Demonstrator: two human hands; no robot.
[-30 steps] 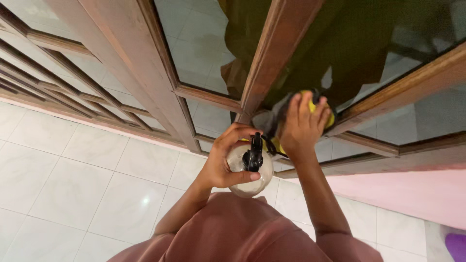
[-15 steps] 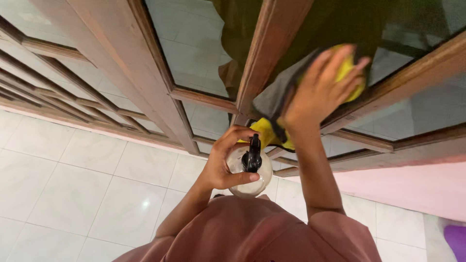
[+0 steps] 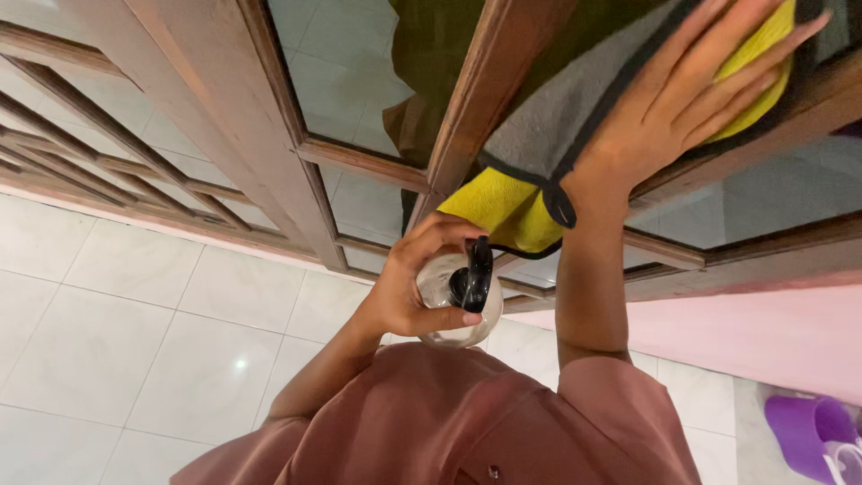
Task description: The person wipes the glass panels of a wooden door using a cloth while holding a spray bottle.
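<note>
Under the right hand, cloth; left hand grips bottle.

You see a white tiled floor, pink wall base, purple slipper, wooden lattice at left.

Yellow-and-grey cloth, black-topped clear spray bottle, brown wooden door frame, white floor tiles.

Wooden mullion beside cloth
</note>
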